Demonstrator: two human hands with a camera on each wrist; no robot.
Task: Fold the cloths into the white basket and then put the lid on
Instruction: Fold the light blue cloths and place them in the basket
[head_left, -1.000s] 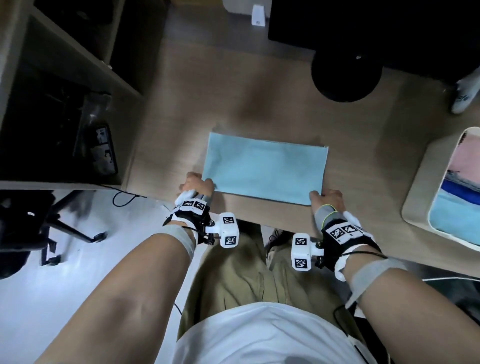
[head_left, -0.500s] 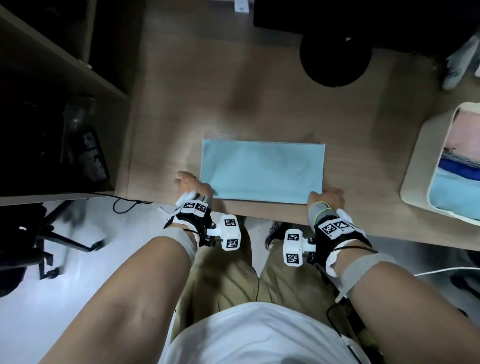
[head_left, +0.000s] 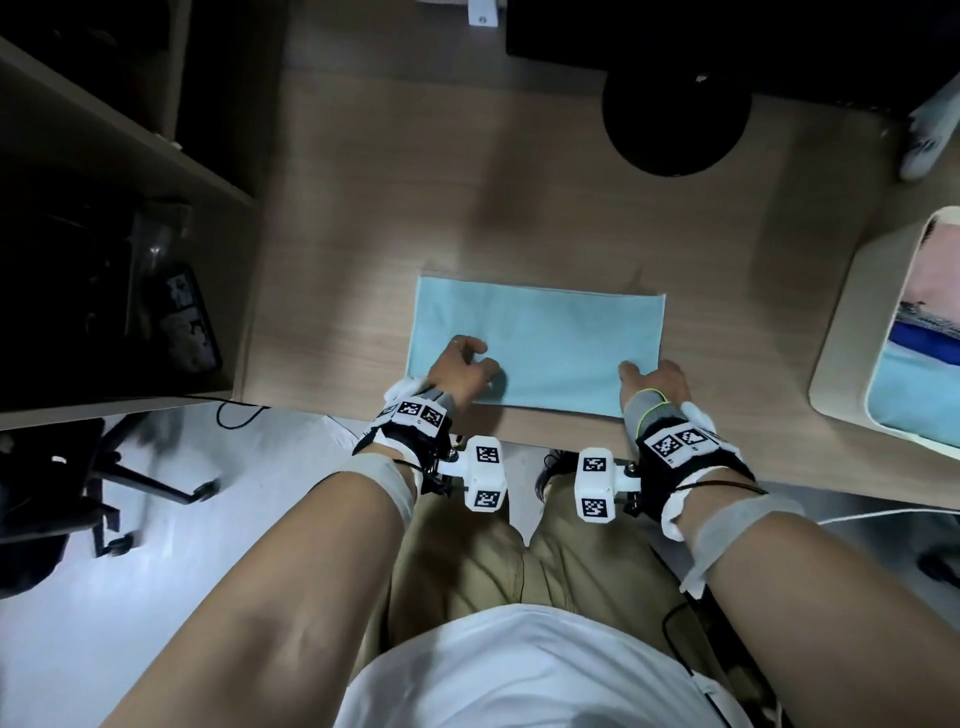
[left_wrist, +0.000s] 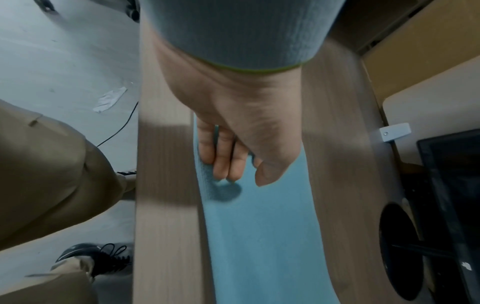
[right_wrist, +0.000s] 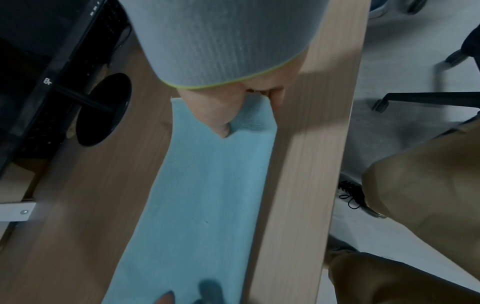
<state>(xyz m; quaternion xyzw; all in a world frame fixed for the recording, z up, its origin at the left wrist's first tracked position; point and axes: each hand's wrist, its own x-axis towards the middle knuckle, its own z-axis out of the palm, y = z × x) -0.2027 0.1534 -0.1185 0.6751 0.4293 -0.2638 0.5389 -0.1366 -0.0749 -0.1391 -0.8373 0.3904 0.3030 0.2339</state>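
A light blue cloth (head_left: 561, 343), folded into a long rectangle, lies flat near the desk's front edge. My left hand (head_left: 467, 364) is over its near left part, with relaxed fingers (left_wrist: 223, 162) touching the fabric (left_wrist: 259, 236). My right hand (head_left: 652, 376) is at the near right corner. There its thumb (right_wrist: 218, 119) lies on top of the cloth (right_wrist: 207, 195) and the fingers curl at the edge, pinching the corner. The white basket (head_left: 852, 353) stands at the right edge of the head view and holds folded pink, dark blue and light blue cloths. I see no lid.
A black round monitor base (head_left: 675, 114) stands behind the cloth and a white bottle (head_left: 930, 135) at the far right. A wooden shelf unit (head_left: 130, 156) borders the desk on the left. A chair base (head_left: 145, 478) is on the floor below.
My left hand has left the near left corner and moved right, onto the cloth. The right hand stays at the near right corner. The cloth lies as before.
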